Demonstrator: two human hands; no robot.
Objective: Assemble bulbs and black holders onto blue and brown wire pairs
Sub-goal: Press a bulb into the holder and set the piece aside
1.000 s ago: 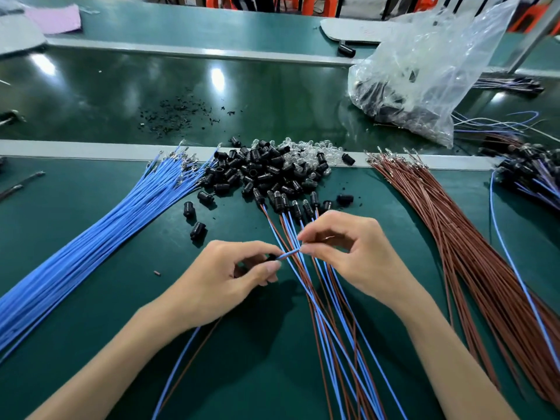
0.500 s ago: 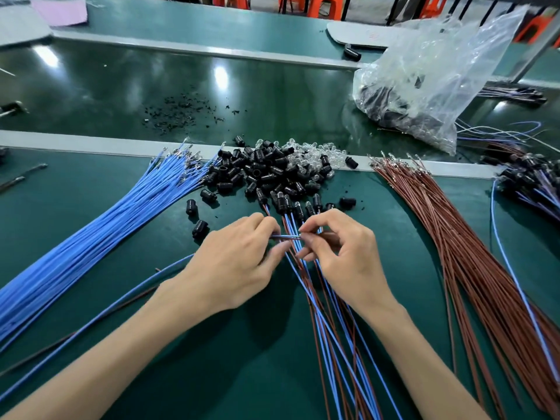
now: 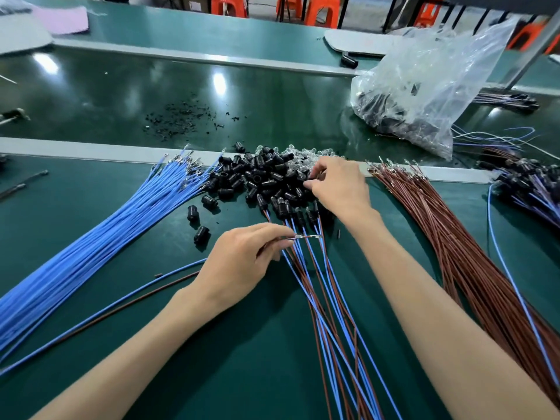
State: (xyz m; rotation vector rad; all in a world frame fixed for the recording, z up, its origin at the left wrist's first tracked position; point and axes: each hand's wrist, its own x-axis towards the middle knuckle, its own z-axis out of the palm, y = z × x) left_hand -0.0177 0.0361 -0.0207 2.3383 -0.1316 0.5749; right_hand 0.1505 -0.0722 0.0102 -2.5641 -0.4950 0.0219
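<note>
black holders [image 3: 257, 180] lie heaped just ahead of the left hand [image 3: 242, 262], with clear bulbs [image 3: 300, 154] at the far edge of the heap. the right hand [image 3: 338, 186] is in that heap, fingers curled down among the parts. whether it already grips a part cannot be told. the left hand pinches the blue and brown wire pair [image 3: 295, 237] between thumb and fingertips, with the metal-tipped end pointing toward the right hand. the rest of the pair trails back across the bench [image 3: 212, 374] past the left wrist. finished assemblies [image 3: 291, 207] lie between the two hands.

step in hand, as judged: select one part for the held pair.
- take a single part; neighbouring parts are likely to drag along.
- keep both tips level and side by side in the left-hand pinch.
- bring the part to the tips, not the tips into the heap.

change from half a second earlier: both hands then met at the wire end; the right hand has since gone forward to the heap, and the left hand holds the pair alone.
</note>
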